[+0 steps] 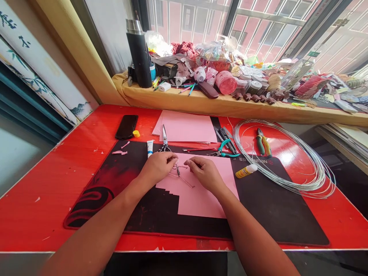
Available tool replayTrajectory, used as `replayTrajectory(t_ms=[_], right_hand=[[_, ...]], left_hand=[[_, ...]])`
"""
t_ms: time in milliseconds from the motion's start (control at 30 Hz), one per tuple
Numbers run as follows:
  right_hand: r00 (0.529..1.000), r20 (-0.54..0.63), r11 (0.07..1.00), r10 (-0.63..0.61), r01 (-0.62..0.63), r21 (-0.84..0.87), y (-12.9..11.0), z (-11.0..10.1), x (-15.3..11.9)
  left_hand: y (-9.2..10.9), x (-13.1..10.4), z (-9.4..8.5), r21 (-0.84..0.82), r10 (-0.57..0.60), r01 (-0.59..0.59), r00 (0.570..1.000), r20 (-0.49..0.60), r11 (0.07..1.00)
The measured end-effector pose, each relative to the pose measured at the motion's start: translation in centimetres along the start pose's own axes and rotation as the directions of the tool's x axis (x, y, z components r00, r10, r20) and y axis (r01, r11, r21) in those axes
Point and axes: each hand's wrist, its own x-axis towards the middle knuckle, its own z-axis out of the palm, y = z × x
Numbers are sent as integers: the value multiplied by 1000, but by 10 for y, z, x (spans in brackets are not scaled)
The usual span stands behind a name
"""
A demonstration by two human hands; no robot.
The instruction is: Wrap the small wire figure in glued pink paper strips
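A small wire figure [178, 171] hangs over a pink paper sheet [205, 205], with a dark coiled middle and thin pink-wrapped limbs. My left hand [157, 165] pinches the loop at its top between thumb and fingertips. Just to the right, the thumb and fingers of my right hand [207, 171] are pressed together beside one limb's end. What they hold, if anything, is too small to make out. Behind my left hand lie silver scissors [165, 136] and a white-and-blue tube [150, 147].
Teal-handled pliers [225, 149], a yellow glue bottle [246, 171], a large wire coil [313, 172] and green-yellow pliers [263, 143] lie to the right. A phone [126, 127] and yellow cap [136, 133] are at back left. Craft supplies crowd the sill behind, beside a black thermos [139, 57].
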Motion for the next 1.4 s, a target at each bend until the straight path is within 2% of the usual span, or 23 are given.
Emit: replayTrajectory(t_ms=[333, 533, 733, 867, 967, 1100, 1267, 1400], right_hand=[[986, -159, 998, 46, -39, 46, -2, -4, 1], [988, -152, 998, 35, -27, 52, -2, -2, 0], [988, -151, 998, 41, -33, 55, -3, -1, 0], [986, -166, 998, 32, -23, 58, -6, -2, -1], [979, -202, 996, 32, -15, 86, -9, -4, -2], [964, -264, 992, 30, 5, 130, -11, -6, -3], [963, -267, 988, 31, 11, 154, -13, -5, -5], [963, -268, 987, 17, 27, 158, -13, -4, -6]], left_hand=[[4, -1, 9, 103, 41, -36, 998, -40, 994], [3, 0, 12, 159, 52, -44, 998, -47, 986], [2, 0, 14, 120, 54, -47, 997, -58, 992], [1, 0, 0, 40, 58, -53, 988, -143, 998], [-4, 3, -22, 12, -36, 41, 951, -308, 999], [-19, 7, -51, 48, -101, 144, 858, -504, 988], [-40, 11, -73, 24, -145, 203, 772, -619, 979], [-53, 12, -81, -1, -190, 256, 713, -675, 967]])
